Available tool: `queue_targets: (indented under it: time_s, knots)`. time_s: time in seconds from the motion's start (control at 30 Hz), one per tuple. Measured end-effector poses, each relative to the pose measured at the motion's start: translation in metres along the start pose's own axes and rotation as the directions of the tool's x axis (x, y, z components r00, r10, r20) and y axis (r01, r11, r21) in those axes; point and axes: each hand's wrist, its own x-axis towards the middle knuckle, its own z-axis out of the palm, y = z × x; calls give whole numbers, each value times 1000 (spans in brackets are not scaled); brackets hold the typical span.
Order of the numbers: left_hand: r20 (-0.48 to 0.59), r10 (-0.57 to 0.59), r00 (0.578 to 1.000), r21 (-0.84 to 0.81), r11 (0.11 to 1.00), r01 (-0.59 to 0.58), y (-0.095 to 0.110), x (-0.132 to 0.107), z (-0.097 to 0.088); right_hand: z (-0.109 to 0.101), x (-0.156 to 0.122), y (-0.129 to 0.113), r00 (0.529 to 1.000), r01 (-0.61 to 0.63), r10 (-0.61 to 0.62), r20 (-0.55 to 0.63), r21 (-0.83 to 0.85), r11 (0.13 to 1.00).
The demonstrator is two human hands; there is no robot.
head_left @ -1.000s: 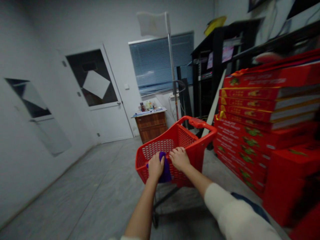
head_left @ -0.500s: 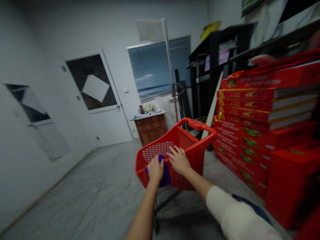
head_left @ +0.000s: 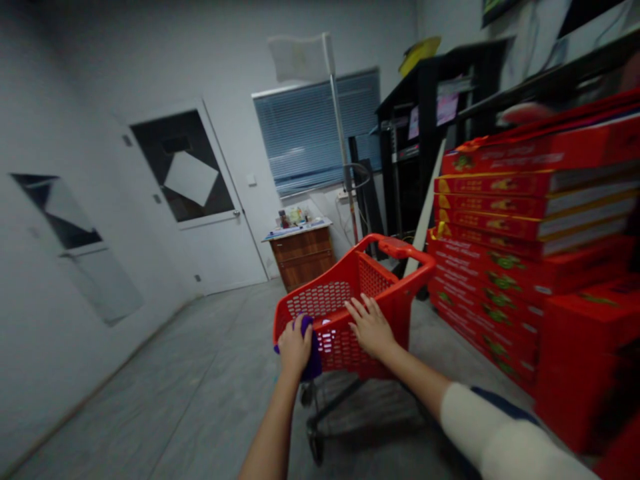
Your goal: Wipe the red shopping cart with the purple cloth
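Red cartons (head_left: 505, 267) stacked in layers along the right, their print too blurred to read. One red plastic shopping trolley (head_left: 340, 300) on the grey floor (head_left: 200, 373), directly ahead. One purple cloth (head_left: 314, 360) at its near left edge, held within the curled fingers (head_left: 300, 330) of the left hand (head_left: 295, 350). Right hand (head_left: 371, 327) open, fingers (head_left: 363, 310) spread against the trolley's near wall, holding nothing.
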Motion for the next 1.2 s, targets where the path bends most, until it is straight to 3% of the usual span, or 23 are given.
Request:
queue_targets:
  time_s: [0.13, 0.2, 0.27, 0.33, 0.43, 0.5, 0.6, 0.77, 0.83, 0.93, 1.07, 1.13, 1.2]
  knots:
    - [-29, 97, 995, 19, 995, -96, 58, 4, 7, -7, 1, -1, 1000, 17, -17, 26, 6, 1000]
    - [-47, 125, 991, 25, 992, -124, 69, 6, 12, -8, 0, 0, 999, 25, -25, 20, 2, 1000]
    - [-77, 190, 979, 32, 982, -188, 61, 8, 17, -8, -1, 1, 1000, 27, -27, 7, -2, 1000]
    - [-125, 269, 955, 48, 963, -265, 36, 9, 21, -7, -3, 1, 999, 34, -34, -10, -5, 999]
    - [-214, 266, 940, 90, 963, -252, -8, 6, 24, -4, -4, 0, 999, 44, -44, -32, 4, 999]
    - [-261, 214, 941, 108, 975, -192, -24, 3, 24, -2, -5, -1, 998, 41, -41, -43, 16, 999]
    - [-283, 180, 942, 117, 981, -153, -11, 0, 23, -1, -6, -2, 998, 29, -27, -55, 25, 999]
    - [-223, 256, 940, 64, 967, -248, 59, 3, 30, -2, -8, -2, 998, 20, -19, -67, 8, 1000]
    - [-198, 279, 940, 47, 960, -275, 70, 5, 32, -2, -8, -1, 998, 25, -25, -63, 2, 1000]
    - [-174, 302, 937, 43, 953, -299, 53, 7, 30, -3, -8, -1, 998, 28, -28, -54, -1, 1000]
    - [-180, 180, 967, 73, 983, -170, 8, 6, 22, -4, -7, -6, 999, 10, -9, -43, 10, 1000]
    - [-168, 118, 979, 71, 992, -107, 3, 7, 18, -3, -6, -9, 999, -8, 8, -39, 23, 1000]
    - [-137, 101, 985, 63, 994, -93, 14, 8, 14, -3, -5, -12, 999, -24, 24, -37, 24, 999]
